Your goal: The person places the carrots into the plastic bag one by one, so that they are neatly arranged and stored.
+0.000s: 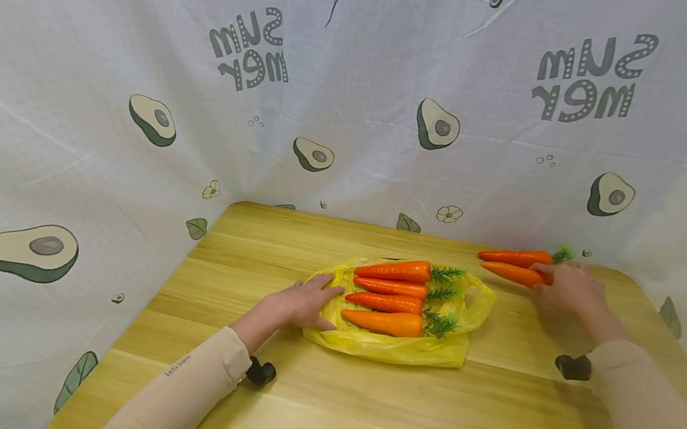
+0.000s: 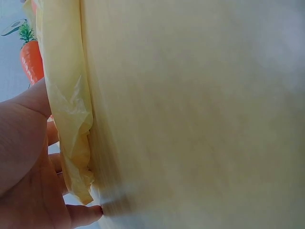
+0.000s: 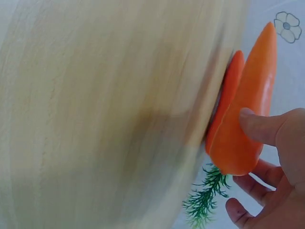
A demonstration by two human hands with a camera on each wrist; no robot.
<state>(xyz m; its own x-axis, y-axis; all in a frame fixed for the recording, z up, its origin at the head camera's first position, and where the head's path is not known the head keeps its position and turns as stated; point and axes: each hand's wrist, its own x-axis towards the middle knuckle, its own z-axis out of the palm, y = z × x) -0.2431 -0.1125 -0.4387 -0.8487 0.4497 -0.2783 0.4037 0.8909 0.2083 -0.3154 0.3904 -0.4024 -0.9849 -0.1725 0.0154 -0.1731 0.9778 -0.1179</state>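
Observation:
My left hand (image 1: 302, 302) rests with spread fingers on the left end of a yellow plastic bag (image 1: 390, 349). In the left wrist view the thumb lies behind the bag's wall (image 2: 69, 100). Several orange carrots (image 1: 388, 304) with green tops lie in a row on the bag, tips to the left. At the back right, my right hand (image 1: 573, 291) pinches a carrot (image 3: 257, 81) near its thick end, thumb on one side. Another carrot (image 1: 517, 257) with a green top lies right behind it, close to the table's back edge.
The wooden table (image 1: 232, 257) has a light grain, and a white curtain (image 1: 359, 99) with avocado prints hangs right behind its back edge and along both sides. The bag's handle loop (image 1: 481, 300) spreads to the right of the carrots.

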